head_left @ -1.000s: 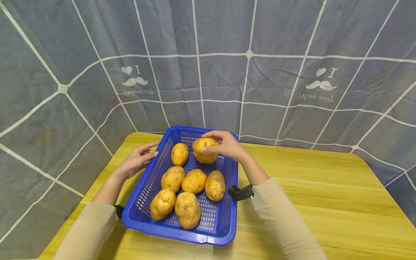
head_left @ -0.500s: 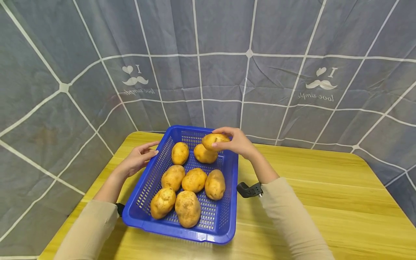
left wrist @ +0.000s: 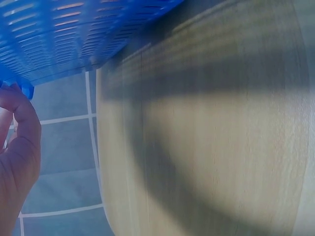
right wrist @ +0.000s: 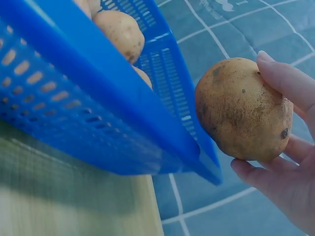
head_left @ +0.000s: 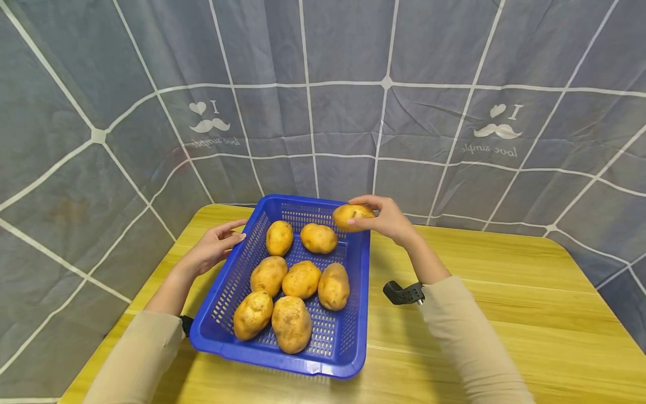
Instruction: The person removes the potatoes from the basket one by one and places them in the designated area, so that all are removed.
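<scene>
Within the right hand, thumb and fingers curled round it, sits an oval yellow-brown potato, beside the blue perforated plastic basket: apparently a lift, calling for steady clearance. Opposite, the left hand touches the basket, grip unclear.

Person, upper limbs only visible.
Left sleeve: long, pale beige, plain soft fabric, lightly creased, cuff ending on the forearm.
Right sleeve: matching beige, unpatterned, finer wrinkles bunched along its lower length.
Right wrist mount: black, angular bent body, small dark perforations, one silvery metal fitting at the lower edge by the cuff.
Left wrist mount: black; largely hidden, form indistinct.
Left grip and right grip: both bare, five-fingered human hands.
</scene>
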A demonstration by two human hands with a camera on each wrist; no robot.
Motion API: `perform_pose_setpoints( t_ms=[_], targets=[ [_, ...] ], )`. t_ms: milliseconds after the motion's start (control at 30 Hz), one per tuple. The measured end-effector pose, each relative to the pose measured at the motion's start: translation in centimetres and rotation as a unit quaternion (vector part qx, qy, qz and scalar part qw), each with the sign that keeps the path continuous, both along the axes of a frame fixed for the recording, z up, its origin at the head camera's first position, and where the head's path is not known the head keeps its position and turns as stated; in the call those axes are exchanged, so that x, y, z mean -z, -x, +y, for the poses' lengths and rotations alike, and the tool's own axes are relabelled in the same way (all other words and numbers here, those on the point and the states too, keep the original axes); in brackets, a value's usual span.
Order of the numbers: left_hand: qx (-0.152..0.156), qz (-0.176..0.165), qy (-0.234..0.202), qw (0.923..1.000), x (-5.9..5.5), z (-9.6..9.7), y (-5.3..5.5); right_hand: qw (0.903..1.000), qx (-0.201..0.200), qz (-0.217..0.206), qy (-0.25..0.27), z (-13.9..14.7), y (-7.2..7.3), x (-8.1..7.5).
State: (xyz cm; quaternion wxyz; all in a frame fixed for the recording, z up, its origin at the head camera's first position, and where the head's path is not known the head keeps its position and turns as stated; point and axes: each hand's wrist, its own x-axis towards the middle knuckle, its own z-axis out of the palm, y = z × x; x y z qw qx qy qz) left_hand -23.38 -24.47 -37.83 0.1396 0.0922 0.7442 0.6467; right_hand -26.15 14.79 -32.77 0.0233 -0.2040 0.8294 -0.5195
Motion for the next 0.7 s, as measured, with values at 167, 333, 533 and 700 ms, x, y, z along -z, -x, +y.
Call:
perform_pose_setpoints(
  t_ms=[167,333,533,700],
  targets=[
    [-0.001,0.001,0.000,1.0000,0.1,0.0,0.1,0.9999,0.011,-0.004,0.010,1.4,-0.1,0.0],
    [-0.003,-0.001,0.002,1.0000,0.1,0.0,0.1,0.9995,0.026,-0.013,0.011,2.5,0.0,0.4],
    [-0.001,0.001,0.002,1.0000,0.1,0.0,0.1,0.9990,0.039,-0.008,0.020,3.6,-0.1,0.6],
    [-0.002,0.001,0.000,1.0000,0.1,0.0,0.0,0.9986,0.050,-0.007,0.015,4.7,-0.1,0.7]
  ],
)
